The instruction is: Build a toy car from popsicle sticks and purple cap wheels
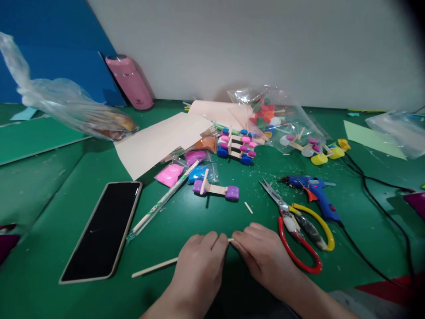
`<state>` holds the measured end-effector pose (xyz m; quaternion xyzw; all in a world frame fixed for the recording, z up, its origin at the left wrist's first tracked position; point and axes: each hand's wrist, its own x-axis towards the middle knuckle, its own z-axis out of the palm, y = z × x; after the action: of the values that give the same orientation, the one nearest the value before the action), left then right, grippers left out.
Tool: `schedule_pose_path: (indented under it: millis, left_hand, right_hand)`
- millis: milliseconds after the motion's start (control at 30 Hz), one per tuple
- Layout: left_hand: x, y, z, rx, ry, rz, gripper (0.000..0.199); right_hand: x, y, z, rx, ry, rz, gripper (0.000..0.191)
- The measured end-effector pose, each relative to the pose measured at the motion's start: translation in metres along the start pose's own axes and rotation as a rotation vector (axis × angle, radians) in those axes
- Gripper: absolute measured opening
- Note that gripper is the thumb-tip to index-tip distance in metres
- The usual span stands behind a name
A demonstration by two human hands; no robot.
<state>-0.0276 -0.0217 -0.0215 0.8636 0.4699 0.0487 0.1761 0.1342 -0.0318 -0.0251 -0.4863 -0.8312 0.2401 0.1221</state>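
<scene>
A thin wooden stick (154,267) runs through my closed left hand (200,263), its long end pointing to the left over the green table. My right hand (260,250) pinches the other end, and a short bit of wood shows between the two hands. Just above them lies a small wooden piece (249,208). A small model (217,189) of flat sticks with purple clay ends rests behind my hands. Scissors (294,221) with red and yellow handles lie open to the right, beside a blue glue gun (315,190).
A phone (101,232) and a wrapped pair of chopsticks (162,201) lie left. Behind are clay packets (170,175), more stick models (236,146), paper (159,141), plastic bags (282,110) and a pink bottle (131,83). A black cable (365,261) crosses the right side.
</scene>
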Motion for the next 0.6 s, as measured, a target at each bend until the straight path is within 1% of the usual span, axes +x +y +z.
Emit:
schedule_pose_path:
  millis: [200, 333, 400, 500, 567, 600]
  left_hand:
    - [0.000, -0.002, 0.005, 0.005, 0.036, 0.020, 0.025]
    - [0.001, -0.002, 0.001, -0.003, -0.019, 0.020, 0.024]
    - [0.001, -0.004, -0.005, -0.041, -0.072, 0.067, 0.023]
    - [-0.002, -0.007, -0.020, -0.190, -0.166, 0.198, 0.024]
    - [-0.002, -0.009, -0.030, -0.360, -0.226, 0.273, 0.025]
    - [-0.001, -0.010, -0.034, -0.457, -0.241, 0.289, 0.025]
  right_hand:
    - [0.000, -0.005, 0.003, -0.030, -0.023, 0.028, 0.023]
    - [-0.002, -0.005, 0.001, -0.013, -0.012, 0.053, 0.023]
    - [-0.002, -0.003, -0.005, 0.034, -0.029, 0.029, 0.025]
    - [-0.003, 0.003, -0.021, 0.199, -0.134, -0.069, 0.029]
    - [-0.003, 0.007, -0.030, 0.390, -0.229, -0.123, 0.028]
    - [-0.004, 0.008, -0.032, 0.492, -0.253, -0.114, 0.027]
